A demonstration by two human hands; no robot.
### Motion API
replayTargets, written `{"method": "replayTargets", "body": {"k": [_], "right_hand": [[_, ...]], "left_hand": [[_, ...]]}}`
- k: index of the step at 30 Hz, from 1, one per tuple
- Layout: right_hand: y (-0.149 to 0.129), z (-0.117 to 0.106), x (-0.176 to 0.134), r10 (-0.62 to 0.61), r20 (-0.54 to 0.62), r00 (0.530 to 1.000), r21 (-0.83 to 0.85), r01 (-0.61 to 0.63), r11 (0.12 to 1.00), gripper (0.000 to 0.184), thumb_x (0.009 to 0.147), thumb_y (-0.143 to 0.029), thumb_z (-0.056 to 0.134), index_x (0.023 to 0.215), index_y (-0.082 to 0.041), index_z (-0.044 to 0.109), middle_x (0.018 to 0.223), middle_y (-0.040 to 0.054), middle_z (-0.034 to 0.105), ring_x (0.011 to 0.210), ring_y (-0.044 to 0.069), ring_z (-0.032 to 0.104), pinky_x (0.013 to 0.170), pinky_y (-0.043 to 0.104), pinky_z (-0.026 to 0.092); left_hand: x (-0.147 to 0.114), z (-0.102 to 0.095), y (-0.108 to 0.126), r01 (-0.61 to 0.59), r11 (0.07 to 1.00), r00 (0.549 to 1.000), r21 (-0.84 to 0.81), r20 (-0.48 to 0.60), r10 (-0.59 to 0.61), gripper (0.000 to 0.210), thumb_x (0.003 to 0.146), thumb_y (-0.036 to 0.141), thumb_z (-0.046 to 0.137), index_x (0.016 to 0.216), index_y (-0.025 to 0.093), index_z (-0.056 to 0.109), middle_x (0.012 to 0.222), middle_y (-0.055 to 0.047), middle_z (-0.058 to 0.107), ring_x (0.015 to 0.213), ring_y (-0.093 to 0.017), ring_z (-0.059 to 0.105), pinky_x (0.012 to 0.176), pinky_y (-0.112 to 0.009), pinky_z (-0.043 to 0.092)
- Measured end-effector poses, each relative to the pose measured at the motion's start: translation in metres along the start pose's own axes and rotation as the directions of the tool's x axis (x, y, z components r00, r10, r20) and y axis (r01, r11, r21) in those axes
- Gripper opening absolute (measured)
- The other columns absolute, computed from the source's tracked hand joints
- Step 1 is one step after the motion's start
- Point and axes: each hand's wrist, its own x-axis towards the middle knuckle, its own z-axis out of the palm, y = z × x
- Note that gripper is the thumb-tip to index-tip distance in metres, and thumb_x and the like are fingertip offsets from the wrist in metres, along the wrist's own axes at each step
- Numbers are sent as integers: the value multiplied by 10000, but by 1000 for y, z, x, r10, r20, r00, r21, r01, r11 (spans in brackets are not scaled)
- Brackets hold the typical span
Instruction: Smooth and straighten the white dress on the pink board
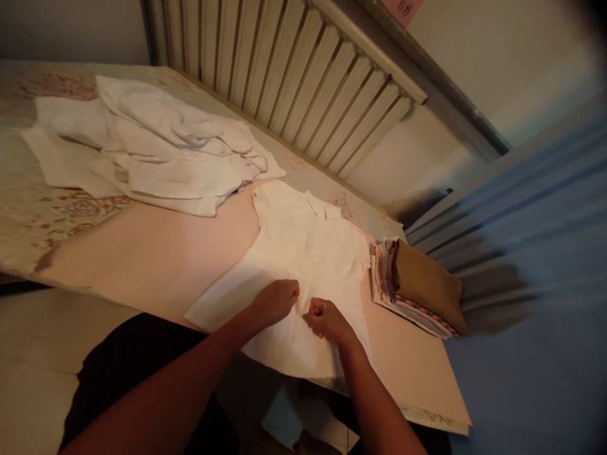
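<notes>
pinching white shirt (303,253) with both hands, left (277,300), right (327,319); no legible writing.

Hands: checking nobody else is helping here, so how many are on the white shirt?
2: the left hand and right hand, side by side, pinching the white shirt.

Fingertips of left hand (276,299) and right hand (326,319) curl under, hidden against the flat white cloth garment (303,253); whether they pinch fabric can't be told. Both forearms cut off by bottom edge. Pattern on folded striped fabric stack (403,297) too small to read. Pink paper slip (405,7) cropped at top edge.
</notes>
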Motion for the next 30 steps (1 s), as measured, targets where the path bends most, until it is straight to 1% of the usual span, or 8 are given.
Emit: {"method": "replayTargets", "body": {"k": [10,24,30], "right_hand": [[3,0,1,20,-11,1000,6,-20,1000,199,711,-248,584,625,-215,408,450,-94,452,348,48,383,353,174,280],[1,2,2,19,-6,1000,-8,-19,1000,172,672,-196,556,610,-218,397,440,-94,455,340,55,384,351,178,273],[0,1,2,29,-9,1000,-44,-30,999,174,678,-191,554,608,-215,397,441,-96,452,343,48,385,356,173,280]], "left_hand": [[0,-1,2,-6,1000,1000,23,0,6,126,786,144,426,748,196,535,765,-7,620,688,-142,525,609,-272,337],[0,-1,1,11,1000,1000,5,6,-11,129,770,149,432,765,198,551,787,-14,635,709,-151,542,626,-269,351],[0,-1,1,-6,1000,1000,10,-6,6,131,769,158,421,759,200,544,768,-16,627,688,-152,530,599,-271,328]]}}
